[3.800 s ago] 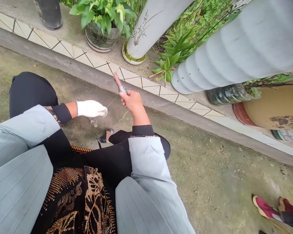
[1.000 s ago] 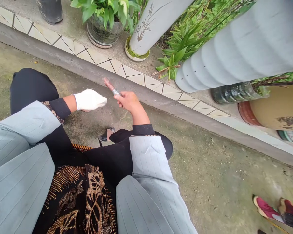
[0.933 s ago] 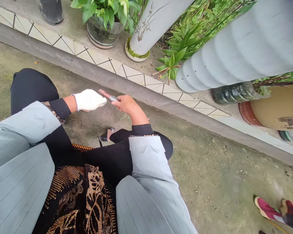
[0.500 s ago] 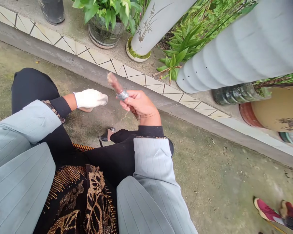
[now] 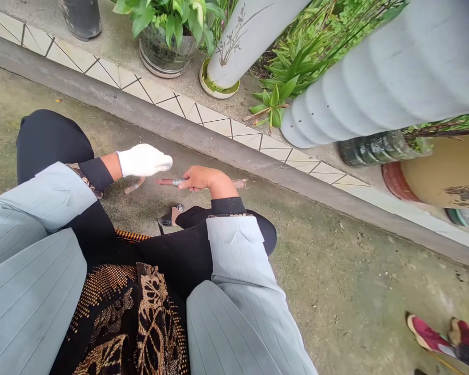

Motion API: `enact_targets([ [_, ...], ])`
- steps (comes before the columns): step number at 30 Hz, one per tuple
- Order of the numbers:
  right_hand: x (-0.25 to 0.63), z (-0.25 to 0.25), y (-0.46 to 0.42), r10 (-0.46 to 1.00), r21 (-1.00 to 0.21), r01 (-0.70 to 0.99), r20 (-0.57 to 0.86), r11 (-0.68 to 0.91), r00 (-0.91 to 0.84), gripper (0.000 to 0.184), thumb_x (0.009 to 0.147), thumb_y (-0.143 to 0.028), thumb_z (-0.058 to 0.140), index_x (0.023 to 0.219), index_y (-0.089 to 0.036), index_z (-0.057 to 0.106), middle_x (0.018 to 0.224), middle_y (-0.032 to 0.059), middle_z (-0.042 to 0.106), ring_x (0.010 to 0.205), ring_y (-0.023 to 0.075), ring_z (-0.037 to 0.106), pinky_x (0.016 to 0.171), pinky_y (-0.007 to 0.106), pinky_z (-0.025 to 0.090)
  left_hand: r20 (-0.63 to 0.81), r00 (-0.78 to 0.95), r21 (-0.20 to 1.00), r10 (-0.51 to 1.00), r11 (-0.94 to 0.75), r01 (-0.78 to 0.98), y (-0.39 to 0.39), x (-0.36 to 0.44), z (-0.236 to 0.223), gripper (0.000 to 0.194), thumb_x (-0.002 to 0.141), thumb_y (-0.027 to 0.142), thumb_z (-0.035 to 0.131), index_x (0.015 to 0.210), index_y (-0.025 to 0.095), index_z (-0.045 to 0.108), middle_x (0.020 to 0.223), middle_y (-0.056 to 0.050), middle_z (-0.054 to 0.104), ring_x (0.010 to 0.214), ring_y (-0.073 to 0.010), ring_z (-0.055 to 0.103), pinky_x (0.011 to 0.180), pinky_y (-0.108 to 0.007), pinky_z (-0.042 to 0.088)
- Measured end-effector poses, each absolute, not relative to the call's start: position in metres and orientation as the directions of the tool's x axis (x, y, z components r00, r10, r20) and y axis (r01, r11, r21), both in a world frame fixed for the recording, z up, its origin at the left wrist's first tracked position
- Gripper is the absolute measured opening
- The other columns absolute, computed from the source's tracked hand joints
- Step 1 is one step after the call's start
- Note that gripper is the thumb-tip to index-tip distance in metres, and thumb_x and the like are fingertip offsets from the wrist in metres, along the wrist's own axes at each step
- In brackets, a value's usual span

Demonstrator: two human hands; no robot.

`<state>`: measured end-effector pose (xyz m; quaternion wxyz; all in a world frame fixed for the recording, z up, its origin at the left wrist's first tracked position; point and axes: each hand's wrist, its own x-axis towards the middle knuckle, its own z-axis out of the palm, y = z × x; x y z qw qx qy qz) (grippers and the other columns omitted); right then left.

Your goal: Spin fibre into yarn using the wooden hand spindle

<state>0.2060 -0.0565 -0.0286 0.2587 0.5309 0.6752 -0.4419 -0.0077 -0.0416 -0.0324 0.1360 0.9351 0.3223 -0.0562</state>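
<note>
My left hand point(image 5: 145, 160), in a white knit glove, is closed in front of my left knee. A short, bent, light-brown stick point(image 5: 135, 186) comes out from under it; the glove hides the rest. My bare right hand point(image 5: 198, 178) is wrapped around a reddish-brown stick point(image 5: 164, 182) lying nearly level in the view. Silvery wire point(image 5: 177, 182) is coiled around this stick just beside my thumb. One end points left, below the gloved fingers, and the other shows past my wrist on the right. A small gap separates my two hands.
A low concrete curb with a tiled top point(image 5: 214, 125) runs ahead of me. On it stand a plant in a clear pot point(image 5: 168, 52), a white pillar-like vase point(image 5: 234, 52), a ribbed grey column point(image 5: 355, 83) and a tan pot point(image 5: 445, 172). Another person's red shoes point(image 5: 426, 333) are at lower right.
My right hand has turned the wire-wrapped stick from pointing up and forward to nearly level, and has moved slightly down and left. The bent stick under my left hand now shows more.
</note>
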Motion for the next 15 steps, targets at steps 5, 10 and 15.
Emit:
enact_targets([
  [5,0.202,-0.024,-0.063,0.292,-0.614,0.789,-0.751,0.022,-0.592,0.020,0.081,-0.032,0.066,0.070,-0.017,0.061,0.056,-0.0041,0.053,0.049,0.0076,0.044,0.052,0.023,0.036,-0.195,0.754,0.229,0.627,-0.719,0.657,-0.034,-0.010,-0.031,0.037,0.096,0.041,0.036,0.105,0.022,0.067,0.084,-0.003,0.071,0.073,-0.0149,0.064,0.063,-0.024,0.035],
  [10,0.205,-0.015,-0.065,0.259,-0.751,0.652,-0.654,-0.103,-0.711,0.023,0.077,-0.037,0.070,0.074,-0.016,0.063,0.057,-0.0051,0.054,0.048,0.0059,0.045,0.049,0.021,0.034,-0.201,0.726,0.258,0.658,-0.679,0.687,-0.028,-0.011,-0.035,0.038,0.094,0.040,0.037,0.106,0.021,0.067,0.089,-0.004,0.072,0.082,-0.0185,0.066,0.068,-0.026,0.038],
  [15,0.211,-0.005,-0.070,0.444,-0.911,0.344,-0.411,-0.227,-0.796,0.040,0.071,-0.049,0.077,0.079,-0.013,0.062,0.058,-0.0043,0.053,0.048,0.0054,0.043,0.047,0.021,0.034,-0.148,0.769,0.503,0.622,-0.622,0.600,-0.034,-0.003,-0.042,0.034,0.090,0.035,0.043,0.098,0.015,0.069,0.090,-0.009,0.072,0.079,-0.0207,0.065,0.070,-0.030,0.043],
])
